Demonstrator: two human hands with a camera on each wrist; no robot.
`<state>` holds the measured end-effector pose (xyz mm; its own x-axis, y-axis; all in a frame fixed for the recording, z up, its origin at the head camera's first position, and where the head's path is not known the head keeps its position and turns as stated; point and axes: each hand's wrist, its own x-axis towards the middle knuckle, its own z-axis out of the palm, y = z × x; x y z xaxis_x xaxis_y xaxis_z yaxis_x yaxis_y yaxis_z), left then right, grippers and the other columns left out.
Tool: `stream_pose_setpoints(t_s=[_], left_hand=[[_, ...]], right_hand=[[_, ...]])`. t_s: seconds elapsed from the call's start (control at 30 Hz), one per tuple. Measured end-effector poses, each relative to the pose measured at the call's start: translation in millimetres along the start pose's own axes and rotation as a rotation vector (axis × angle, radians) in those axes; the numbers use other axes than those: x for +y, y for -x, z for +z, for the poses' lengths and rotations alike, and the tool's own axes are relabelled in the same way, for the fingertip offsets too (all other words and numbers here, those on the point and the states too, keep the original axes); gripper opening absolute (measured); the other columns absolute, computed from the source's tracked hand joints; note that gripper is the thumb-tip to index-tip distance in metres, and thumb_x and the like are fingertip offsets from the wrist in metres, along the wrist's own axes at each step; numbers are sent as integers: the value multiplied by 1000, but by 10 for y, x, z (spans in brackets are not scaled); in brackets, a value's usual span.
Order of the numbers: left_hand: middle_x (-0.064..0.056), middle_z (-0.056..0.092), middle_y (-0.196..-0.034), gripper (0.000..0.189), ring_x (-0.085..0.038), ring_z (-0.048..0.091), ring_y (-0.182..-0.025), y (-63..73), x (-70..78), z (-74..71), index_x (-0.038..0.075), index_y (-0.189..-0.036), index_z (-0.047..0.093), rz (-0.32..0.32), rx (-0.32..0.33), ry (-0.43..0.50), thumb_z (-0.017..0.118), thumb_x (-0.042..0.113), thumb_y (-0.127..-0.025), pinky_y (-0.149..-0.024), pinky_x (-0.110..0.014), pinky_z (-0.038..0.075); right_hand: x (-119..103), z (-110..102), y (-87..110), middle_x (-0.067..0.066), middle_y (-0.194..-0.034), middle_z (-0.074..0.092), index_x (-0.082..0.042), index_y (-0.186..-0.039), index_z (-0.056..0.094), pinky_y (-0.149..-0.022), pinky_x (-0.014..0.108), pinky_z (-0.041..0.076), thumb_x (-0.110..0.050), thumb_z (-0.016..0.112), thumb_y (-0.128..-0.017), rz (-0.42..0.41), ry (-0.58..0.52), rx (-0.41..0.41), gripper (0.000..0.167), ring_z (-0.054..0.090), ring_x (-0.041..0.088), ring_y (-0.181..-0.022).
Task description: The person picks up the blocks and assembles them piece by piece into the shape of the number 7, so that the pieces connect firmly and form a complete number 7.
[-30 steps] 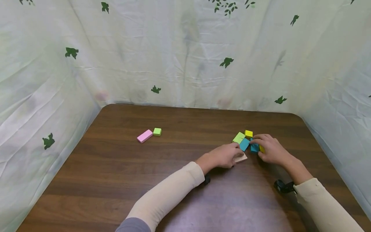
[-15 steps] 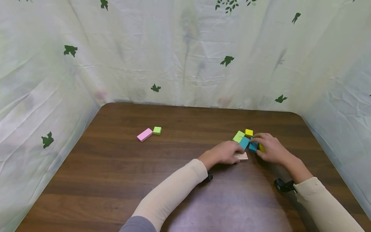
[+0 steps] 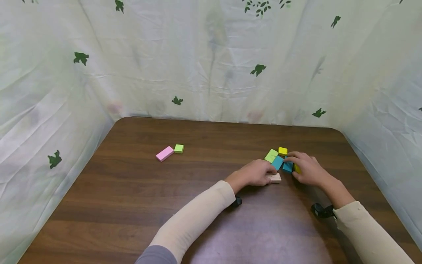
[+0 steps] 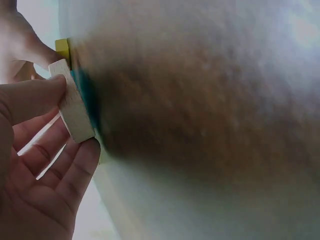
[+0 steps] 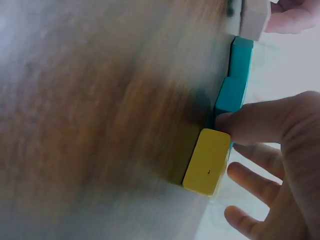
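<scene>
Works over a brown table (image 3: 132, 205), clocked here from its visible middle: streaked with wood grain, rounded at its far corners near 10 and 2 o'clock, glossy with pale light toward 6. Meets, at the far edge, a creased white curtain (image 3: 197, 44) hung from 9 through 12 to 3 o'clock, printed with green birds (image 3: 258, 70) and, just past 12, leaves (image 3: 262, 8). Pinches a wooden block (image 4: 77, 110) near 3 o'clock with the left hand (image 3: 254, 174), thumb on a pale, finely grained, straight-edged face. Grips the right blue block (image 3: 287, 168) beside it with the right hand (image 3: 310, 170), thumb against smooth, flat paint, other fingers loosely spread. Has the yellow block (image 5: 207, 162) partly under that palm, at the right blue block's 3 o'clock, round-cornered, with one dark speck. Shares that cluster with the left blue block (image 3: 277, 163), the green block (image 3: 271, 156) at its 11 and the small yellow block (image 3: 282, 151) at its 1. Includes, well apart near 10, an oblong pink block (image 3: 165, 154), with a small green block (image 3: 179, 149) just beside at its 2. Wears cream sleeves (image 3: 197, 216).
</scene>
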<state>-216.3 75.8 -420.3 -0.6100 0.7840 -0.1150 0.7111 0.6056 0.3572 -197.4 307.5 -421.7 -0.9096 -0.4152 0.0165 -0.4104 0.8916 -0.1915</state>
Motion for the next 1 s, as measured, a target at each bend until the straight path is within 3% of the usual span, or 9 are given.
stream_pose_setpoints(t_s=[0.27,0.4,0.63,1.0], left_hand=[[5,66,-128,34,-8,61,-111,159,-21,-93,21,-129,67,30,68,11,63,21,-95,-96,-19,47],[4,67,-127,35,-9,61,-110,354,-78,-184,19,-129,67,45,98,61,62,20,-95,-95,-20,48],[3,69,-120,32,-11,64,-101,733,-232,-333,17,-125,69,40,174,106,62,16,-94,-89,-24,51],[-1,71,-111,26,-14,64,-96,1125,-514,-319,14,-117,72,33,224,122,66,14,-91,-87,-30,51]], right_hand=[[-2,15,0,23,-134,57,-11,-118,69,-90,68,42,-2,74,-82,-24,29,35,37,50,46,-124],[2,14,-15,22,-131,57,-11,-115,69,-90,69,43,1,73,-81,-44,27,38,37,52,46,-122],[43,30,-39,20,-125,60,-11,-113,72,-85,62,50,12,57,-82,-124,49,81,41,58,43,-112],[38,3,-69,20,-125,62,-4,-112,72,-90,61,50,14,55,-82,-174,-7,45,39,60,43,-113]])
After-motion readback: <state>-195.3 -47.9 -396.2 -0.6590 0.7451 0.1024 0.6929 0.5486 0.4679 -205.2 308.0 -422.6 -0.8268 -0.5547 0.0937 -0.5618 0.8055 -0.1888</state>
